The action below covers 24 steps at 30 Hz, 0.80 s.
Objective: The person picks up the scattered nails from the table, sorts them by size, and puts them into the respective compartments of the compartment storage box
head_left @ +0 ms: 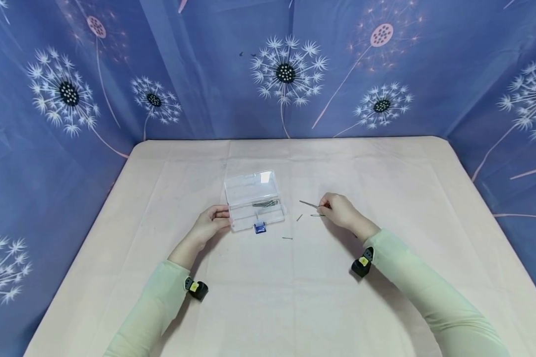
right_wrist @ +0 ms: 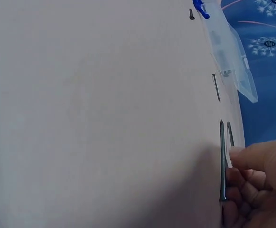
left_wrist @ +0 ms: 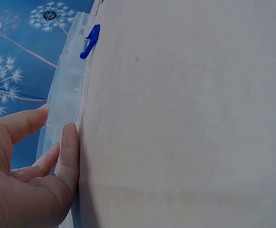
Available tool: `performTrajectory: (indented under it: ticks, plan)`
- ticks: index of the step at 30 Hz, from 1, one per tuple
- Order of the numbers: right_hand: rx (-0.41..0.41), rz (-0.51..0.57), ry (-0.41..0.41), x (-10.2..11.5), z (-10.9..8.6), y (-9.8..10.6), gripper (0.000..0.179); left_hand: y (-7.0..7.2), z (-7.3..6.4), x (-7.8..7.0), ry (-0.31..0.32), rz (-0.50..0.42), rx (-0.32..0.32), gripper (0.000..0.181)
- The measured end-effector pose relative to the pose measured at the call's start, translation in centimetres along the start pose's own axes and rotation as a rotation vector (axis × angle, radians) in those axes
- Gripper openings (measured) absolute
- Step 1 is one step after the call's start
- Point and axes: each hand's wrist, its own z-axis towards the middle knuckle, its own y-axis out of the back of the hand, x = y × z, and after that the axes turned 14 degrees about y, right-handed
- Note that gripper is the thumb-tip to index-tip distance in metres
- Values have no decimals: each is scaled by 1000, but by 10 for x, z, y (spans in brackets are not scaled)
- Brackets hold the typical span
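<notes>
A clear plastic box (head_left: 243, 218) with a blue latch (head_left: 260, 227) lies with its lid (head_left: 251, 188) swung back. Several long nails (head_left: 265, 203) rest in its rear compartment. My left hand (head_left: 211, 224) holds the box's left end, thumb and fingers against its walls in the left wrist view. To the right of the box, my right hand (head_left: 339, 210) pinches a long nail (head_left: 309, 204) between thumb and fingers, its far end pointing toward the box. Another long nail (right_wrist: 222, 161) lies on the cloth just beside the right fingers.
Between box and right hand lies a shorter nail (head_left: 300, 217). A small nail (head_left: 287, 238) lies nearer the front, right of the latch. The pale cloth-covered table (head_left: 268, 307) is bordered by blue dandelion-print curtains (head_left: 205, 74) at the back and sides.
</notes>
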Motion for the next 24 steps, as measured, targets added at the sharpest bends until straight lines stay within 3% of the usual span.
performTrajectory:
  ticks: [13,16,21,24]
  plan:
    - [-128,104,-44,-6,-3,3,8,0,1,1,-10,-24,1,49]
    - [-162,198,-68,-7,-3,1,8,-1,0,1,-9,-25,1,48]
    - [-239,449,-132,-7,-2,-1,13,-2,-1,1,-21,-22,5,48]
    - [-286,523,-183,-7,-1,-2,15,-2,-2,0,-22,-19,3,48]
